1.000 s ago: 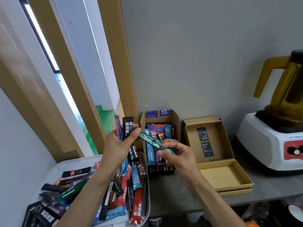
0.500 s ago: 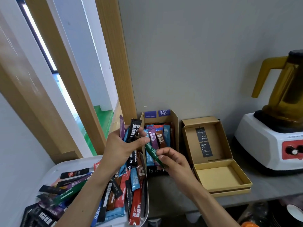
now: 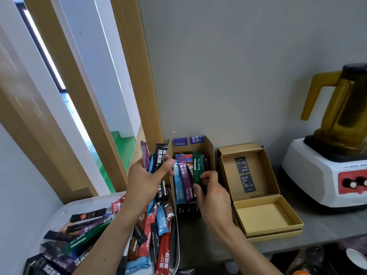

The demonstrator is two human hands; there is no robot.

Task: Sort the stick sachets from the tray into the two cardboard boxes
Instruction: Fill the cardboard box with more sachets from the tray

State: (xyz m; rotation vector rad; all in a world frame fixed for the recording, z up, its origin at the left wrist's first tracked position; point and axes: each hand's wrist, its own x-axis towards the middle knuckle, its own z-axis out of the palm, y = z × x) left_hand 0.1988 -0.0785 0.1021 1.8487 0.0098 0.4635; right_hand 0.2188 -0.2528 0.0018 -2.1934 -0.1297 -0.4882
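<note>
My left hand [image 3: 146, 182] grips a bunch of stick sachets [image 3: 158, 158], black, blue and purple, upright just left of the left cardboard box [image 3: 211, 153]. My right hand [image 3: 211, 190] pinches a green sachet [image 3: 197, 168] and holds it upright inside that box, among several blue, purple and brown sachets standing there. The white tray [image 3: 65, 209] at lower left holds a heap of mixed sachets [image 3: 151, 233]. The right cardboard box [image 3: 266, 217] lies open with its lid up; no sachets show in it.
A white blender base with red panel [image 3: 325, 175] and amber jug [image 3: 341, 108] stands at the right on the grey shelf [image 3: 321, 229]. The grey wall rises right behind the boxes. A wooden post [image 3: 139, 80] stands left of them. Dark items sit below the shelf edge.
My right hand has swung the green sachet from a slant near my left hand to upright inside the left box. My left hand has kept its bunch and stayed nearly still.
</note>
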